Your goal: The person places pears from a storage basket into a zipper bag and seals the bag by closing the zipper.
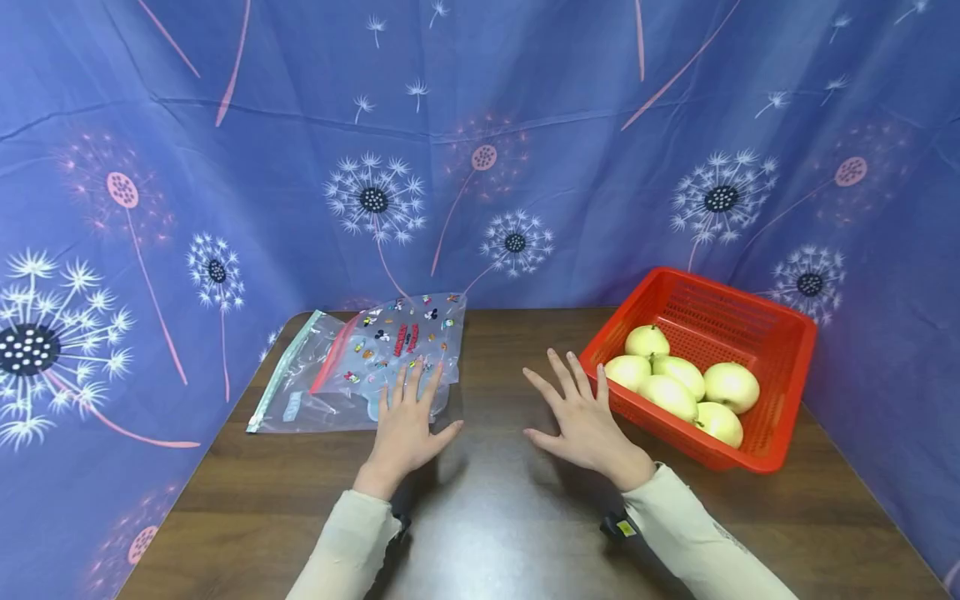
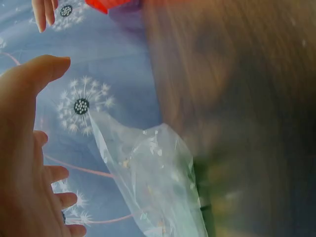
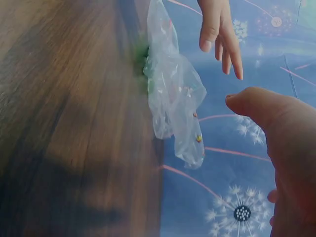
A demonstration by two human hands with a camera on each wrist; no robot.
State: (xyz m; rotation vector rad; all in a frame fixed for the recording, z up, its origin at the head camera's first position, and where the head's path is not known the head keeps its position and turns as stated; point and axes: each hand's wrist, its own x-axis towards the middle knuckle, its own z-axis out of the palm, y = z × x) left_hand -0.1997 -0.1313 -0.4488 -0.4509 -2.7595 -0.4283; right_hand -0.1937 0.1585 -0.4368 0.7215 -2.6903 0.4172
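Two clear zip bags lie overlapped on the left of the table. The upper printed zip bag (image 1: pixel 408 337) has a red zip edge and small cartoon figures; the lower zip bag (image 1: pixel 315 412) has a pale green zip with a slider. My left hand (image 1: pixel 405 437) is held out with spread fingers just in front of the bags, holding nothing. My right hand (image 1: pixel 588 425), fingers also spread, is left of a red plastic basket (image 1: pixel 772 350) and holds nothing. Inside that basket sit several pale yellow-green round fruits (image 1: pixel 731 387), some with short stems.
The brown wooden table (image 1: pixel 495 517) reaches back to a blue dandelion-print cloth (image 1: pixel 585 208) that hangs behind and along both sides. Black wrist straps (image 1: pixel 618 527) are worn at the cuffs of the light sleeves (image 1: pixel 690 525).
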